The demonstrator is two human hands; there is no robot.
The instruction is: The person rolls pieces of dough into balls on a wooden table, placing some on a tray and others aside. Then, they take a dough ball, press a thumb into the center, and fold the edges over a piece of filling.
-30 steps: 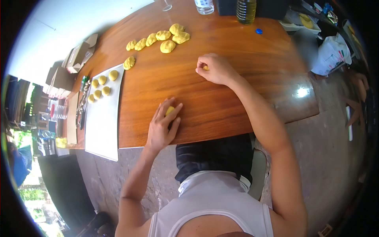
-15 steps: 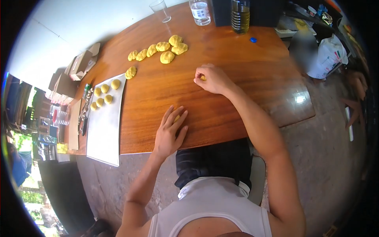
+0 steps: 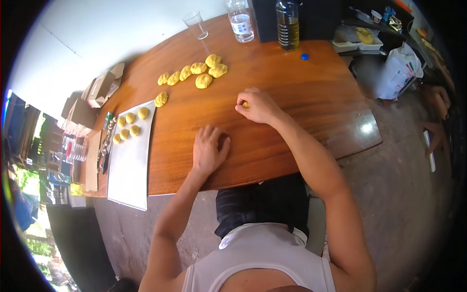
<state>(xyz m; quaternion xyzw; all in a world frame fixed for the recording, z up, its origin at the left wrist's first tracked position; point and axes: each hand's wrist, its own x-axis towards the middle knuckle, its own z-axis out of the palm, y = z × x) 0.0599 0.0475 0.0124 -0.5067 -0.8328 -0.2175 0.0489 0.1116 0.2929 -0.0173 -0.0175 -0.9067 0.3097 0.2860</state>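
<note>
My right hand (image 3: 260,107) is curled on the table, and a bit of yellow dough (image 3: 245,104) shows inside its fingers. My left hand (image 3: 210,148) lies palm down, its fingers bent in and cupped against the wood. The dough under it, glimpsed between the fingers a moment ago, is hidden now. Several rough yellow dough lumps (image 3: 204,81) sit beyond my hands, and one single lump (image 3: 161,99) rests by the tray's corner. To the left, smooth round dough balls (image 3: 134,130) stand in two rows on a metal tray (image 3: 127,173).
A clear glass (image 3: 196,25), a water bottle (image 3: 241,24) and a bottle of yellowish oil (image 3: 288,29) line the table's far side, near a blue cap (image 3: 304,57). Cardboard boxes (image 3: 99,90) stand at the left edge. The tray overhangs the table's (image 3: 262,155) near edge.
My left hand's fingers have gone from spread to curled in, covering the dough. My right hand stays closed around its dough. The whole view has tilted slightly, lowering the table in the picture.
</note>
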